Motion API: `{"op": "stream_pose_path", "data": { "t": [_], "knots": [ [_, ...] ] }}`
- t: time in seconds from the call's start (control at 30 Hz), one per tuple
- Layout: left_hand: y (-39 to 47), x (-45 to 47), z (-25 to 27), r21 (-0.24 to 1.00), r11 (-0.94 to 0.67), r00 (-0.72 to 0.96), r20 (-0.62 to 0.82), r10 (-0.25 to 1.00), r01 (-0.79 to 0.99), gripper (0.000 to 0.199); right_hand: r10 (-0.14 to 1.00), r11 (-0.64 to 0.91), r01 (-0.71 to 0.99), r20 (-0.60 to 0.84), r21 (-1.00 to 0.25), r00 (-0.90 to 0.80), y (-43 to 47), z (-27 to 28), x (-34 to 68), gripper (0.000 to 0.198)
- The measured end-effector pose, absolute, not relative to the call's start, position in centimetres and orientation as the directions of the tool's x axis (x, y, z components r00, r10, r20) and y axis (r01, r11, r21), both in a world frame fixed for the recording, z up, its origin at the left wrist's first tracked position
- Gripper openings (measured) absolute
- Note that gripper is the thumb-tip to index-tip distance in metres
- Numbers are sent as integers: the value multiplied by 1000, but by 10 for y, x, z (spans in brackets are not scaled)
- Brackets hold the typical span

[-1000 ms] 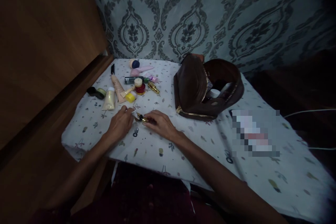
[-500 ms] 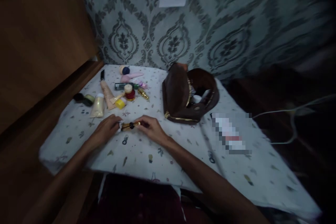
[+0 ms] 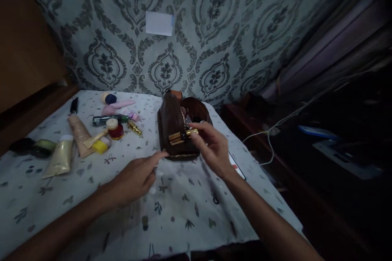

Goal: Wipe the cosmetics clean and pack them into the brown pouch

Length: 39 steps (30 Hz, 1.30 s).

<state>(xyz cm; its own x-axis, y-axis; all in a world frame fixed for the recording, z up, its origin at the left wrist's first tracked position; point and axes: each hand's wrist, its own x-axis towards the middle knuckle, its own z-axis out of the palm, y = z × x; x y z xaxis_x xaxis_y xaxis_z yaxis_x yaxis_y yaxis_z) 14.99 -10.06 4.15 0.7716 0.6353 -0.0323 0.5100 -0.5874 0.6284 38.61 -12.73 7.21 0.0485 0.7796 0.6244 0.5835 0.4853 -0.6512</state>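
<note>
My right hand (image 3: 212, 147) is closed on the gold cap of a small slim bottle (image 3: 177, 138) with amber-gold sides and a dark collar. It holds the bottle sideways in front of the brown bag (image 3: 170, 118), which stands with its top open. Items inside the bag are partly hidden by my hand. My left hand (image 3: 131, 181) is just over the cloth, its index finger stretched to the bag's lower left corner. A piece of white tissue (image 3: 152, 189) shows under its curled fingers.
Left on the patterned tablecloth (image 3: 122, 220) lie a cream tube (image 3: 59, 159), a beige tube (image 3: 80, 134), a red jar (image 3: 116, 131), a green bottle (image 3: 105, 120), a gold vial (image 3: 134, 127) and a dark brush (image 3: 23, 146). A phone (image 3: 237, 166) lies right of the bag, near a white cable (image 3: 269, 142).
My right hand has carried the small bottle away from my left hand, up to the bag's front. My left hand has moved toward the bag. The view has turned right.
</note>
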Motion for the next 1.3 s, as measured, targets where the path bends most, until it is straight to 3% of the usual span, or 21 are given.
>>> {"op": "stream_pose_path", "data": {
  "t": [0.2, 0.3, 0.43, 0.6, 0.77, 1.0, 1.3],
  "knots": [
    [-89, 214, 44, 626, -650, 847, -33, 530, 431, 81, 705, 421, 742, 703, -521, 93, -120, 97, 428, 26],
    [-81, 228, 38, 669, -618, 860, -62, 507, 413, 78, 720, 381, 781, 689, -495, 85, -116, 100, 438, 29],
    [-80, 230, 28, 673, -616, 880, -114, 462, 411, 72, 748, 346, 838, 664, -423, 26, -113, 101, 448, 16],
    [-81, 232, 15, 614, -660, 889, -171, 424, 433, 84, 793, 323, 867, 609, -381, -28, -110, 100, 454, 11],
    [-80, 234, 0, 636, -666, 897, -100, 430, 390, 93, 840, 335, 867, 535, -369, -97, -108, 90, 455, 11],
    [-84, 229, -20, 677, -649, 890, -20, 455, 347, 84, 852, 340, 850, 515, -402, -97, -103, 83, 451, 12],
    [-82, 227, -21, 684, -672, 905, 40, 423, 283, 84, 891, 359, 873, 399, -331, -215, -102, 93, 460, 17]
  ]
}}
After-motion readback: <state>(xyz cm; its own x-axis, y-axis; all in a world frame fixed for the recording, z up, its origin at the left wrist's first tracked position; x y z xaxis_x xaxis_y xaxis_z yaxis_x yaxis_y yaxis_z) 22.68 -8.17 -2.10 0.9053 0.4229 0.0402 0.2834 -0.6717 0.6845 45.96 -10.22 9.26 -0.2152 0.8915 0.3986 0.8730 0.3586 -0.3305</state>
